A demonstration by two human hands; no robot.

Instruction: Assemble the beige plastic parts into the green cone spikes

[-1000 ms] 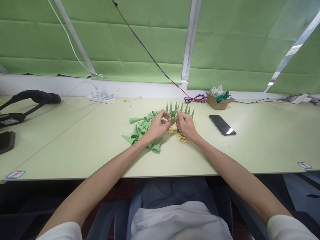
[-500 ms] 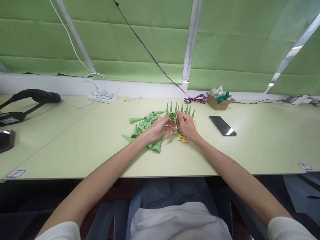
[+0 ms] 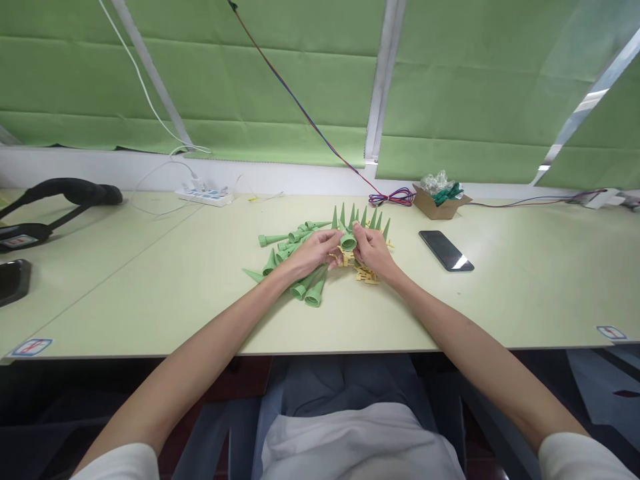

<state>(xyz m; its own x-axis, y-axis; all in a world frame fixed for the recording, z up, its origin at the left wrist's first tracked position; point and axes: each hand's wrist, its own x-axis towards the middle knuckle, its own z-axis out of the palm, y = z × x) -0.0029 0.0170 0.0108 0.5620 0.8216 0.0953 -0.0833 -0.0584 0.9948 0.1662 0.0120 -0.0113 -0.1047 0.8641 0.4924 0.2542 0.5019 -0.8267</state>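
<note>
Between my two hands is a green plastic watering spike point(image 3: 349, 241), its round socket end turned towards me. My left hand point(image 3: 319, 252) grips it from the left with thumb and fingers, the lower fingers curled. From the right, my right hand point(image 3: 373, 250) pinches the same spike. Several loose green spikes point(image 3: 314, 293) lie in a pile left of and under my left hand. Behind my hands, a row of green spikes point(image 3: 364, 217) stands with tips up. Small yellow plastic pieces point(image 3: 367, 275) lie below my right hand, partly hidden by it.
A black phone point(image 3: 446, 251) lies to the right, with a small cardboard box point(image 3: 440, 207) of plastic wrapping behind it. Bundled cable point(image 3: 393, 198) and a white power strip point(image 3: 205, 196) sit at the back. A black strap-like object point(image 3: 75, 191) and another dark device point(image 3: 13, 280) are far left.
The spike's open end has tipped downward, so its side now shows above the rim. My left fingers have curled in more; both hands stay at about the same place.
</note>
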